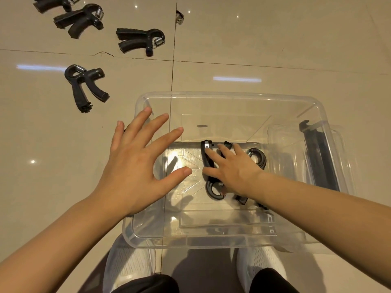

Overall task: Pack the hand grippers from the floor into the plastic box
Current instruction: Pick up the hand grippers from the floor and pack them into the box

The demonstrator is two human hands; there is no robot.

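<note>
Right hand flat on boxed gripper.

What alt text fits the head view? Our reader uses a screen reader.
A person's right hand rests on black hand grippers inside a clear plastic box; the open left hand hovers at its left edge. Four more grippers lie on the tiled floor.

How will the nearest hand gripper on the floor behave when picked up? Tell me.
The nearest hand gripper probably lifts as one stiff piece: moulded black handles joined by a metal spring. It lies flat with splayed handles, so rolling seems unlikely. The ribbed handle should resist slipping.
</note>
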